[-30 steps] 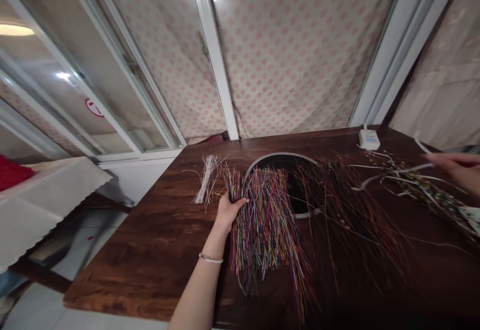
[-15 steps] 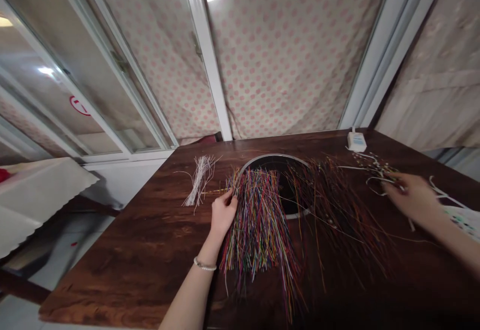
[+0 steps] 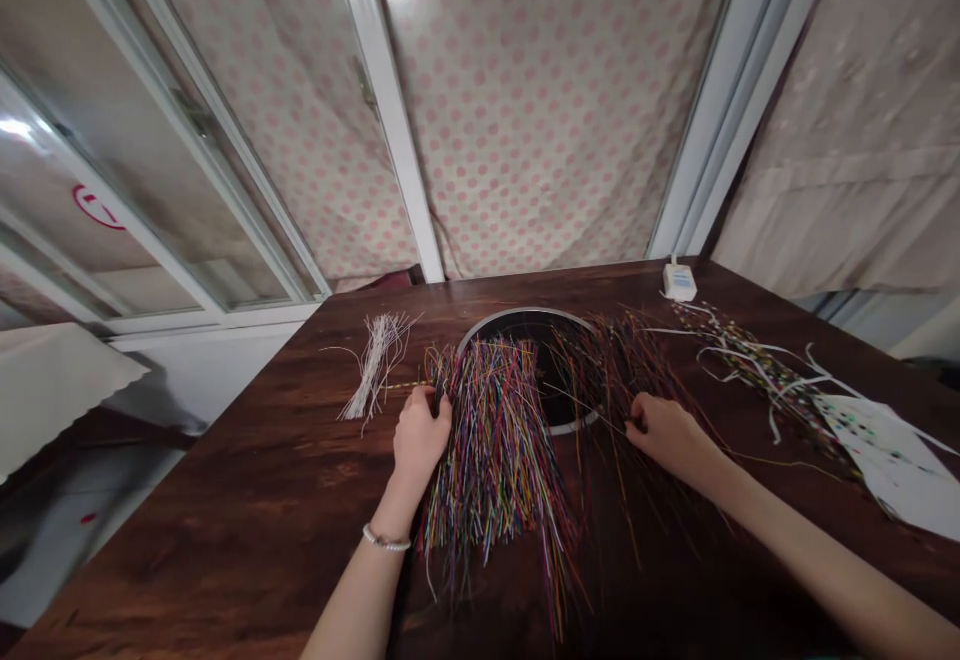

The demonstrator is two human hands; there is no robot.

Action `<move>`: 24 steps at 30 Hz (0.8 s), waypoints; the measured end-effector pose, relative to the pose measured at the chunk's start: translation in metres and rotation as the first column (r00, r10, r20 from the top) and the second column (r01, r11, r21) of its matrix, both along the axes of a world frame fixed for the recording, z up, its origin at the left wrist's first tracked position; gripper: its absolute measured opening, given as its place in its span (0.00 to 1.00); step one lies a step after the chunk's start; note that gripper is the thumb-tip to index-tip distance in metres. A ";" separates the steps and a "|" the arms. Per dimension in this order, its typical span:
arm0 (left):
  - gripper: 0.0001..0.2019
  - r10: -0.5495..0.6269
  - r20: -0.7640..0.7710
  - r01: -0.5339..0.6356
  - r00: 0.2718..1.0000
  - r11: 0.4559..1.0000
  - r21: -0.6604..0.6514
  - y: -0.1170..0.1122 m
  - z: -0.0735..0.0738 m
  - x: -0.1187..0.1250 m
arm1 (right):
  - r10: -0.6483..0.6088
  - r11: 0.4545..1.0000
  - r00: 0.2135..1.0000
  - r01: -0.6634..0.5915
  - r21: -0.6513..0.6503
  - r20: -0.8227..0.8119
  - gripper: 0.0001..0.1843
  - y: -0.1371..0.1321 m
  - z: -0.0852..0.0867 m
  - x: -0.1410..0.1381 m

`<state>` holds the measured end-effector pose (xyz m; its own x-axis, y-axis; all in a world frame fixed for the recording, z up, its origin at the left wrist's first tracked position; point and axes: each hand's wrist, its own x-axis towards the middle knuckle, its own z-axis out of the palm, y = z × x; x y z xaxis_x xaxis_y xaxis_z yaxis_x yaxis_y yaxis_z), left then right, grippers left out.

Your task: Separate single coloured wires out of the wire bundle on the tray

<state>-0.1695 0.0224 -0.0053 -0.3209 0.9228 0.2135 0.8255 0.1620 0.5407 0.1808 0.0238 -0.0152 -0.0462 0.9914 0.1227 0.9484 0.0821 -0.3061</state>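
A: Where's that long multicoloured thin-wire bundle [image 3: 499,450] lying?

B: On the dark-brown wooden tabletop [image 3: 247,500], at 6 o'clock from the round black steel-rimmed recess [image 3: 525,311].

A: And the hands?

B: Left hand [image 3: 420,437] curled closed at the bundle's 9 o'clock edge; can't tell if it grips. Right hand [image 3: 667,437] nearly shut, pinching some sparse dark wires [image 3: 615,360] at 3 o'clock.

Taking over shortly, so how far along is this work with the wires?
Set apart already: a white wire bundle on the wooden table. In hand: the left hand holds a multicoloured wire bunch; the right hand touches dark strands. Left lying loose: speckled strands beside a paper sheet.
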 end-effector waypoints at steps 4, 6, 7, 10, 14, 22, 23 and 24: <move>0.15 0.002 -0.035 -0.002 0.999 1.000 -0.012 -0.004 0.006 0.001 | -0.022 0.989 0.977 -0.010 -0.149 -0.211 0.06 0.005 0.011 0.002; 0.16 0.015 -0.080 -0.015 0.997 1.000 -0.004 -0.006 0.011 0.003 | -0.084 0.961 0.909 -0.033 -0.273 -0.408 0.07 0.007 0.016 0.003; 0.16 0.022 -0.100 -0.021 0.995 1.000 0.010 -0.006 0.013 0.005 | -0.126 0.942 0.850 -0.058 -0.329 -0.511 0.06 0.009 0.018 0.003; 0.17 -0.034 -0.124 0.044 0.992 0.996 0.075 -0.004 0.011 0.016 | -0.218 0.904 0.626 -0.159 -0.396 -0.749 0.06 0.016 0.022 0.001; 0.19 -0.212 -0.256 0.243 0.943 0.965 0.095 0.004 -0.003 0.032 | -0.261 0.881 0.371 -0.286 -0.377 -0.891 0.08 0.025 0.023 0.001; 0.25 -0.295 -0.227 0.301 0.928 0.954 -0.006 0.003 0.037 0.066 | -0.267 0.838 0.240 -0.421 -0.347 -0.933 0.10 0.023 0.018 0.013; 0.23 -0.390 -0.116 0.395 0.913 0.918 0.019 0.003 0.046 0.078 | -0.268 0.839 0.232 -0.421 -0.345 -0.935 0.11 0.022 0.019 0.014; 0.20 -0.496 0.028 0.495 0.868 0.868 0.045 0.003 0.053 0.092 | -0.268 0.840 0.223 -0.422 -0.341 -0.937 0.12 0.021 0.019 0.014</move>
